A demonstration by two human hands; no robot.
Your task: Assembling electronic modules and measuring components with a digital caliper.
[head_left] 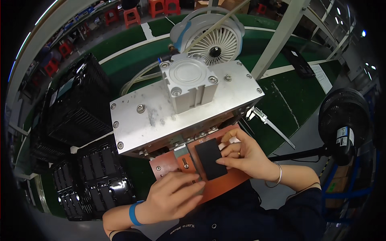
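Note:
A flat black rectangular piece [211, 160] lies over the orange plate [222, 188] at the front of a metal press fixture [146, 116]. My right hand [251, 156] has its thumb and bent fingers at the piece's right edge, closed on it. A small white bit [234, 139] shows by those fingers; what it is I cannot make out. To the left of the black piece, my left hand [171, 197] hovers at the plate's front left edge, its slightly bent fingers apart. A slotted orange block [185, 162] with a screw sits just beyond it.
A square air cylinder [189, 82] tops the fixture, with a white fan [215, 46] behind. Black trays with dark pieces [98, 172] lie at left, near stacked black trays [78, 106]. A caliper [273, 126] rests at right, and a black fan [343, 122] stands farther right.

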